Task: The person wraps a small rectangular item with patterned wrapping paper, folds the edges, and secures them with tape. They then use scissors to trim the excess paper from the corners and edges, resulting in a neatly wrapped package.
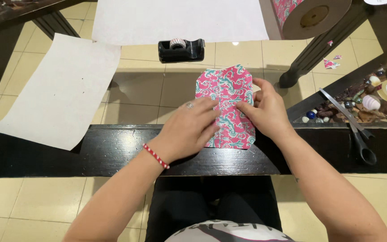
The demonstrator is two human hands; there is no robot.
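Pink patterned wrapped parcel (226, 105) flat on glass table (139, 89), long axis pointing away from person. Left hand (189, 130), right hand (267, 110) press flat on lower half, fingers meeting mid-seam, nothing gripped.

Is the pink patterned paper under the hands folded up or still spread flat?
Folded: the pink patterned paper forms a compact packet with angled corners, and both hands press its centre.

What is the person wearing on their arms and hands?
Both arms are bare, with no sleeves showing. The left hand has a silver ring on one finger, and a red-and-white beaded bracelet goes around the left wrist. The right hand wears nothing that shows.
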